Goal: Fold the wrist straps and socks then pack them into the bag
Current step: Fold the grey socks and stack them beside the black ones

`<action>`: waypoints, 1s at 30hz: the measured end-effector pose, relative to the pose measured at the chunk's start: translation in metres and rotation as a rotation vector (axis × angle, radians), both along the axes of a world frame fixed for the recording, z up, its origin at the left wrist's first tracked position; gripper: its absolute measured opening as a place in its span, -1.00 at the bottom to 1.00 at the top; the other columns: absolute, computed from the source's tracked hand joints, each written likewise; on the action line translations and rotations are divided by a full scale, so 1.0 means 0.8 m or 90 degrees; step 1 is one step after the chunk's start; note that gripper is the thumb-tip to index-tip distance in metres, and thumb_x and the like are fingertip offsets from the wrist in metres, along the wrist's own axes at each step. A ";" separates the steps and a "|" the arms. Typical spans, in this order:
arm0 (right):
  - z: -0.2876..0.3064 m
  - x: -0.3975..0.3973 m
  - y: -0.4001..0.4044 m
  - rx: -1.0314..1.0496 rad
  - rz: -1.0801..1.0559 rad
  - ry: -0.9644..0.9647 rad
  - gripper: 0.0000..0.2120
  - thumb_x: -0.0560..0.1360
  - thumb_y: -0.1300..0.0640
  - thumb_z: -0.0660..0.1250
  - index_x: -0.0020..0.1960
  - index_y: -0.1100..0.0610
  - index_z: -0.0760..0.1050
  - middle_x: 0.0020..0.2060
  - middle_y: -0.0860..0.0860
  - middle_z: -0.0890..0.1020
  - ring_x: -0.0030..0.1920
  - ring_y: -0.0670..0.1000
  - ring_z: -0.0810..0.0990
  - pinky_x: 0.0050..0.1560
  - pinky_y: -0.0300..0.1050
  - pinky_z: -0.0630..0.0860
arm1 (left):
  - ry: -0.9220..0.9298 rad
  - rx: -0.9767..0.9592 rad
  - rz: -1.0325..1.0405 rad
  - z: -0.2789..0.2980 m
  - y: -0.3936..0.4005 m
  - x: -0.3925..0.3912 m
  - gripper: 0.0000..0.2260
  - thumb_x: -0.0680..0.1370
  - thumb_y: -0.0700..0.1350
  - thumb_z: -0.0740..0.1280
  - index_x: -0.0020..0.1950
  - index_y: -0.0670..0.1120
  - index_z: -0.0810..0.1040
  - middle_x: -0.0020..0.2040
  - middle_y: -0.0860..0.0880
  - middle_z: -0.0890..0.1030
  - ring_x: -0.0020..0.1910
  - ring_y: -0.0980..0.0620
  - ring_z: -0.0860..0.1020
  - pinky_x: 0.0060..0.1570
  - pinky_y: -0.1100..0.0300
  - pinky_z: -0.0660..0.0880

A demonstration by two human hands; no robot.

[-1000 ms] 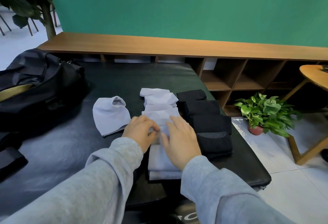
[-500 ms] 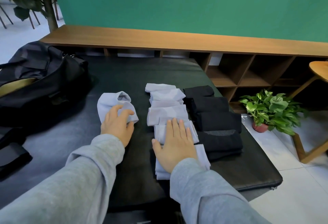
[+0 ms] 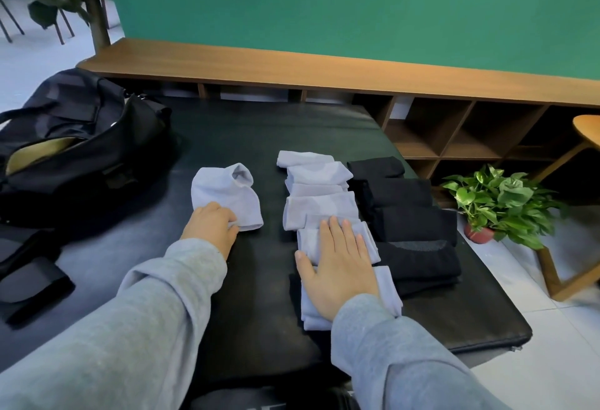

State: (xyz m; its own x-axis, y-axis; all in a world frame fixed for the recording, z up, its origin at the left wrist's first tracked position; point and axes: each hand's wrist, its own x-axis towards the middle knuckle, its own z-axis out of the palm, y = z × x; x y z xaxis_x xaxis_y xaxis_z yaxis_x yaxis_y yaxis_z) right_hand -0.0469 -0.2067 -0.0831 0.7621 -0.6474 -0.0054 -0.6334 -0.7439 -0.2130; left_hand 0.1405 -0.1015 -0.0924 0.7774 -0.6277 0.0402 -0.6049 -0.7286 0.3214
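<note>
Grey-sleeved left hand (image 3: 212, 226) now off pile, moved to loose sock (image 3: 227, 197) at 10 o'clock; fingers curl on its near edge, pinching cloth. Means next sock being picked for folding. Bag (image 3: 78, 156) open, far left at 9 o'clock, nothing packed yet by look. Right hand (image 3: 337, 267) stays flat, fingers spread, pressing folded pale socks (image 3: 319, 195) at centre. Black folded row (image 3: 409, 215) just beside, at 2 o'clock, untouched.
</note>
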 end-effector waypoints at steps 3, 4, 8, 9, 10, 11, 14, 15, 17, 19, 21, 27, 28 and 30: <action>0.000 0.000 -0.001 0.005 -0.001 0.008 -0.33 0.59 -0.19 -0.09 0.55 0.12 -0.23 0.54 0.00 -0.19 0.51 -0.03 -0.27 0.45 -0.10 -0.33 | 0.001 -0.019 -0.018 -0.004 0.013 -0.003 -0.83 0.57 -0.10 0.23 0.04 -0.10 0.58 0.06 -0.04 0.49 0.04 -0.04 0.43 -0.01 0.21 0.38; 0.000 0.000 -0.001 0.005 -0.001 0.012 -0.33 0.59 -0.19 -0.09 0.55 0.12 -0.22 0.54 0.00 -0.18 0.51 -0.03 -0.27 0.46 -0.10 -0.33 | 0.000 -0.026 -0.024 -0.005 0.018 -0.005 -0.83 0.57 -0.10 0.23 0.04 -0.10 0.59 0.05 -0.03 0.50 0.04 -0.03 0.43 -0.01 0.23 0.37; 0.000 0.000 0.001 0.003 -0.003 0.015 -0.37 0.60 -0.16 -0.10 0.55 0.12 -0.17 0.54 -0.01 -0.15 0.52 -0.04 -0.24 0.49 -0.07 -0.29 | 0.001 -0.049 -0.043 -0.010 0.041 -0.020 -0.83 0.57 -0.11 0.23 0.04 -0.07 0.60 0.06 -0.01 0.52 0.02 0.02 0.44 -0.04 0.29 0.33; 0.002 0.000 0.001 0.002 -0.003 0.017 -0.37 0.61 -0.15 -0.10 0.55 0.12 -0.16 0.54 -0.01 -0.14 0.52 -0.03 -0.23 0.49 -0.07 -0.28 | 0.002 -0.054 -0.049 -0.010 0.048 -0.025 -0.82 0.58 -0.11 0.22 0.07 -0.06 0.60 0.07 0.00 0.51 0.05 0.02 0.44 -0.01 0.30 0.33; 0.003 0.001 0.002 -0.001 -0.005 0.020 -0.38 0.61 -0.15 -0.10 0.55 0.12 -0.15 0.54 -0.01 -0.12 0.52 -0.03 -0.21 0.49 -0.06 -0.27 | 0.003 -0.060 -0.057 -0.011 0.054 -0.030 -0.81 0.58 -0.11 0.22 0.10 -0.05 0.59 0.09 0.00 0.51 0.08 0.02 0.43 0.02 0.30 0.33; 0.006 0.002 0.002 -0.007 -0.009 0.022 -0.38 0.61 -0.15 -0.10 0.55 0.13 -0.14 0.54 0.00 -0.10 0.52 -0.01 -0.20 0.49 -0.05 -0.27 | 0.002 -0.064 -0.065 -0.012 0.060 -0.035 -0.81 0.58 -0.11 0.22 0.12 -0.05 0.58 0.10 0.01 0.51 0.10 0.02 0.43 0.05 0.30 0.33; 0.016 0.005 0.010 -0.055 -0.017 0.015 -0.40 0.62 -0.14 -0.08 0.54 0.15 -0.11 0.54 0.02 -0.03 0.53 0.04 -0.17 0.47 -0.03 -0.28 | 0.007 -0.068 -0.082 -0.013 0.079 -0.047 -0.80 0.59 -0.10 0.20 0.14 -0.04 0.57 0.11 0.02 0.50 0.11 0.03 0.42 0.07 0.32 0.32; 0.021 0.006 0.015 -0.071 -0.007 -0.002 -0.41 0.63 -0.12 -0.06 0.53 0.15 -0.11 0.53 0.01 -0.02 0.53 0.05 -0.17 0.46 -0.03 -0.29 | 0.010 -0.069 -0.085 -0.014 0.085 -0.050 -0.80 0.59 -0.10 0.20 0.14 -0.03 0.57 0.10 0.03 0.50 0.11 0.04 0.42 0.06 0.33 0.32; 0.029 0.009 0.030 -0.082 0.030 -0.038 -0.43 0.63 -0.08 -0.02 0.53 0.14 -0.09 0.53 -0.01 -0.01 0.53 0.04 -0.19 0.45 -0.05 -0.30 | 0.013 -0.075 -0.088 -0.015 0.094 -0.056 -0.80 0.59 -0.10 0.20 0.14 -0.02 0.57 0.10 0.03 0.50 0.10 0.06 0.42 0.03 0.35 0.30; 0.037 0.011 0.050 -0.087 0.093 -0.091 -0.46 0.63 -0.02 0.02 0.53 0.12 -0.05 0.54 -0.02 0.00 0.53 0.02 -0.18 0.44 -0.09 -0.32 | 0.013 -0.080 -0.090 -0.015 0.102 -0.062 -0.79 0.59 -0.10 0.20 0.15 -0.02 0.56 0.11 0.03 0.50 0.11 0.05 0.41 0.03 0.35 0.31; 0.041 0.014 0.071 -0.080 0.156 -0.141 -0.48 0.62 0.04 0.06 0.53 0.10 0.01 0.53 -0.03 0.05 0.53 0.00 -0.13 0.43 -0.14 -0.31 | 0.013 -0.081 -0.097 -0.015 0.109 -0.068 -0.78 0.59 -0.10 0.20 0.19 -0.03 0.55 0.13 0.03 0.50 0.13 0.04 0.41 0.07 0.34 0.31; 0.021 0.021 0.128 -0.014 0.250 -0.186 -0.53 0.40 0.17 0.17 0.29 0.18 0.46 0.26 0.05 0.53 0.35 0.11 0.43 0.34 -0.01 0.29 | -0.013 -0.107 -0.111 -0.015 0.131 -0.091 -0.77 0.57 -0.14 0.21 0.17 -0.03 0.57 0.10 0.00 0.54 0.08 0.01 0.42 0.03 0.36 0.27; 0.015 0.022 0.132 -0.028 0.256 -0.189 -0.53 0.35 0.16 0.15 0.24 0.18 0.50 0.22 0.05 0.56 0.30 0.11 0.48 0.29 0.03 0.38 | -0.016 -0.114 -0.109 -0.016 0.135 -0.094 -0.77 0.57 -0.14 0.23 0.17 -0.03 0.58 0.09 -0.01 0.54 0.07 0.00 0.43 0.03 0.36 0.28; 0.011 0.020 0.141 -0.001 0.274 -0.157 -0.49 0.39 0.18 0.13 0.33 0.17 0.42 0.37 0.04 0.42 0.44 0.06 0.29 0.42 0.05 0.21 | -0.025 -0.143 -0.117 -0.018 0.141 -0.101 -0.81 0.54 -0.18 0.28 0.10 -0.07 0.63 0.02 -0.06 0.58 0.00 -0.08 0.47 0.07 0.24 0.36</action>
State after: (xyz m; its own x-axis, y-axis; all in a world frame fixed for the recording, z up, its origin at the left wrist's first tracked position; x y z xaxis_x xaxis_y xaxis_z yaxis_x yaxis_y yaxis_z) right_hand -0.0311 -0.0942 -0.0741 0.9389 -0.2737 0.2087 -0.2000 -0.9273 -0.3165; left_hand 0.0601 0.0116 -0.1070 0.6469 -0.7296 0.2217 -0.7350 -0.5193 0.4360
